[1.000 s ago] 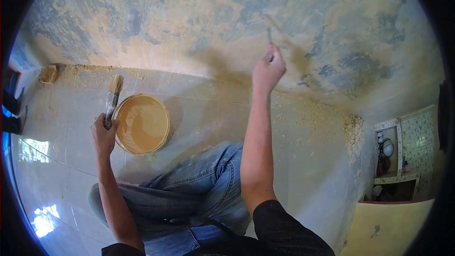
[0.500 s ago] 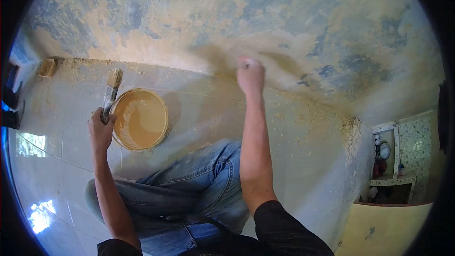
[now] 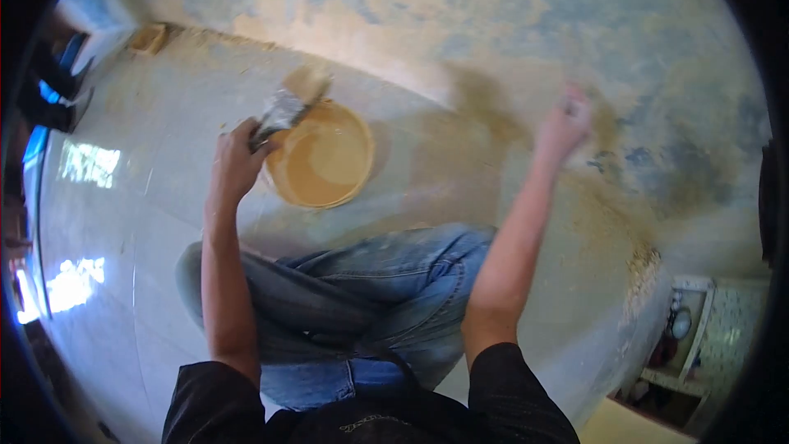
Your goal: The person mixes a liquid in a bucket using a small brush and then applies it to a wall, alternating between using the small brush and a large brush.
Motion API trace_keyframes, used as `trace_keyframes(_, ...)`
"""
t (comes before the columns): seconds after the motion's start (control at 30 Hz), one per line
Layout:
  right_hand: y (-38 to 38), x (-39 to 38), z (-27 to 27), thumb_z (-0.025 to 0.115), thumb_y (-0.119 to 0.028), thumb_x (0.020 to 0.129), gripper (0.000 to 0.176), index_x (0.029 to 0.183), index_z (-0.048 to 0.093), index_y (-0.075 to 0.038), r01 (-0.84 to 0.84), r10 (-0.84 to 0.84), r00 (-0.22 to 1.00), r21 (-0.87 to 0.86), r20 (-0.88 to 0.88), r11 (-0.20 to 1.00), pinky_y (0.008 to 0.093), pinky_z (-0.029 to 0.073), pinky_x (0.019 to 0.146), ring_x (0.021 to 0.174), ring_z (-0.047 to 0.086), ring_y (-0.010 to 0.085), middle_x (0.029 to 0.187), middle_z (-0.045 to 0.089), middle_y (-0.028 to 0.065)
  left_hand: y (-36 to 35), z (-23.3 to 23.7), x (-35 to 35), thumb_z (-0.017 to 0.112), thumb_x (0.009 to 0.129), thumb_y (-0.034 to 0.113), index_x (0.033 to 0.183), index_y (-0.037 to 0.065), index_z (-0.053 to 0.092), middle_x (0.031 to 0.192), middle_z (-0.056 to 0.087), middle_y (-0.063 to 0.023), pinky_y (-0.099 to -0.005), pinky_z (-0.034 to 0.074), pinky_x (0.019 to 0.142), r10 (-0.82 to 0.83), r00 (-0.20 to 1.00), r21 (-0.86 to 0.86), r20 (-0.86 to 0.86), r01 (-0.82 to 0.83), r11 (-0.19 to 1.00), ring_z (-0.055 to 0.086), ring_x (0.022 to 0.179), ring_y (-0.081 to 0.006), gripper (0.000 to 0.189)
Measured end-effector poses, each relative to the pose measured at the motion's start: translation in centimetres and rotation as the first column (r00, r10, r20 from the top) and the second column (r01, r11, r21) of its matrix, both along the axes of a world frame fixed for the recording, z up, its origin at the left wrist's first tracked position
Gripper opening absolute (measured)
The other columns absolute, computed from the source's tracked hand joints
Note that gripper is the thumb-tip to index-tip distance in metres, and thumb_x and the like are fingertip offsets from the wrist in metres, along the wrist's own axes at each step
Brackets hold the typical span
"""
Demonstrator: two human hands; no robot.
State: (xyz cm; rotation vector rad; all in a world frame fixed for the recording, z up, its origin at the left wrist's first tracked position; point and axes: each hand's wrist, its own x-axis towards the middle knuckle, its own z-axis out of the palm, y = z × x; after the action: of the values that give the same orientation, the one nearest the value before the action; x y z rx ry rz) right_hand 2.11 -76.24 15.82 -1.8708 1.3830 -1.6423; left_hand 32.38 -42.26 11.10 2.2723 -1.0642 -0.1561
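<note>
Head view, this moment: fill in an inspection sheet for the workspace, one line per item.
Surface: glossy tiled floor with window glare, meeting a patchy blue and tan wall.
Job's things: round bucket of tan liquid on the floor; brush above its far rim.
Clutter: crumbly debris along the foot of the wall; small block in the far corner.
Hands: left hand gripping the brush; right hand raised at the wall, too blurred to tell what it holds.
Cables: nothing seen.
Surroundings: the person's jeans in the foreground; a shelf with small items at lower right.
</note>
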Motion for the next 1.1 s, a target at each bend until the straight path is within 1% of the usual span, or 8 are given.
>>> trace_keyframes(0.1, 0.4, -1.3, 1.8, 0.05, -0.005, 0.097, 0.026, 0.115, 0.068, 0.0, 0.157, -0.153, 0.987, -0.086, 0.05, 0.984, 0.0342, 0.051, 0.085, 0.097, 0.068, 0.0225, 0.105, 0.072, 0.0151, 0.7, 2.0, 0.1, 0.079, 0.076, 0.022, 0.094, 0.001, 0.064, 0.083, 0.066, -0.0195, -0.0461, 0.046, 0.07, 0.033, 0.993, 0.106, -0.11, -0.021, 0.994, 0.062, 0.08, -0.0403, 0.032)
trace_keyframes(0.23, 0.2, -0.4, -1.8, 0.055, -0.021, 0.098, 0.027, 0.112, 0.071, -0.004, 0.004, 0.139, 0.969, 0.577, -0.205, 0.817, 0.0341, 0.051, 0.084, 0.099, 0.067, 0.0237, 0.105, 0.072, 0.0153, 2.0, 2.4, 0.1, 0.084, 0.069, 0.025, 0.091, 0.002, 0.064, 0.081, 0.066, -0.0169, -0.0443, 0.047, 0.069, -0.022, 0.998, 0.188, -0.065, 0.034, 0.982, 0.064, 0.079, -0.0362, 0.037)
trace_keyframes(0.33, 0.4, 1.1, -3.3, 0.056, -0.027, 0.098, 0.029, 0.113, 0.071, -0.008, -0.037, 0.356, 0.78, 0.531, -0.514, 0.847, 0.0337, 0.051, 0.083, 0.093, 0.067, 0.0223, 0.102, 0.072, 0.0148, 2.6, 2.4, 0.4, 0.086, 0.066, 0.028, 0.087, 0.002, 0.063, 0.079, 0.065, -0.0157, -0.0437, 0.047, 0.069, -0.047, 0.998, 0.143, -0.04, 0.052, 0.988, 0.062, 0.076, -0.0339, 0.041)
trace_keyframes(0.63, 1.5, -1.0, 2.3, 0.054, -0.016, 0.098, 0.028, 0.125, 0.062, -0.011, -0.015, -0.031, 0.91, 0.109, 0.413, 0.994, 0.0236, 0.041, 0.048, 0.056, 0.049, 0.0109, 0.08, 0.062, 0.0051, 3.0, 3.6, 0.6, 0.073, 0.081, 0.043, 0.095, 0.002, 0.062, 0.092, 0.066, -0.0171, -0.0453, 0.046, 0.081, 0.036, 0.98, 0.36, -0.197, 0.038, 0.932, 0.059, 0.095, -0.0349, 0.045)
trace_keyframes(0.8, 0.9, 1.6, -2.6, 0.06, -0.037, 0.094, 0.04, 0.121, 0.066, -0.008, -0.104, 0.491, 0.829, 0.788, -0.269, 0.607, 0.036, 0.056, 0.069, 0.077, 0.065, 0.0216, 0.089, 0.07, 0.0113, 3.2, 2.3, 0.0, 0.062, 0.091, 0.045, 0.103, 0.003, 0.063, 0.098, 0.066, -0.0195, -0.0471, 0.045, 0.085, -0.052, 0.984, 0.245, -0.169, 0.093, 0.965, 0.058, 0.102, -0.0367, 0.044)
trace_keyframes(0.9, 1.6, 2.6, -2.7, 0.059, -0.03, 0.096, 0.038, 0.122, 0.066, -0.004, -0.156, 0.599, 0.61, 0.663, -0.518, 0.732, 0.0373, 0.054, 0.08, 0.088, 0.068, 0.0226, 0.094, 0.073, 0.012, 2.5, 2.4, -0.7, 0.05, 0.099, 0.043, 0.1, 0.001, 0.06, 0.098, 0.064, -0.0223, -0.0483, 0.044, 0.086, 0.019, 0.986, 0.276, -0.168, 0.028, 0.961, 0.057, 0.101, -0.04, 0.043)
trace_keyframes(1.0, 2.7, 1.7, 0.9, 0.055, -0.012, 0.095, 0.034, 0.124, 0.063, 0.002, -0.161, 0.184, 0.974, 0.174, -0.128, 0.972, 0.0347, 0.052, 0.085, 0.094, 0.069, 0.0225, 0.1, 0.073, 0.0139, 2.3, 1.3, -0.5, 0.048, 0.1, 0.044, 0.098, 0.0, 0.057, 0.099, 0.063, -0.0231, -0.0491, 0.043, 0.087, 0.011, 0.982, 0.337, -0.189, 0.054, 0.94, 0.056, 0.101, -0.041, 0.045)
trace_keyframes(1.1, 2.3, -1.1, 2.4, 0.052, -0.005, 0.094, 0.033, 0.123, 0.063, 0.005, 0.004, -0.009, 0.997, 0.066, 0.079, 0.998, 0.034, 0.051, 0.082, 0.093, 0.068, 0.022, 0.1, 0.073, 0.0151, 2.1, 1.7, -0.6, 0.045, 0.101, 0.045, 0.099, -0.001, 0.056, 0.102, 0.063, -0.0243, -0.05, 0.042, 0.088, 0.016, 0.977, 0.357, -0.214, 0.063, 0.932, 0.056, 0.102, -0.0419, 0.047)
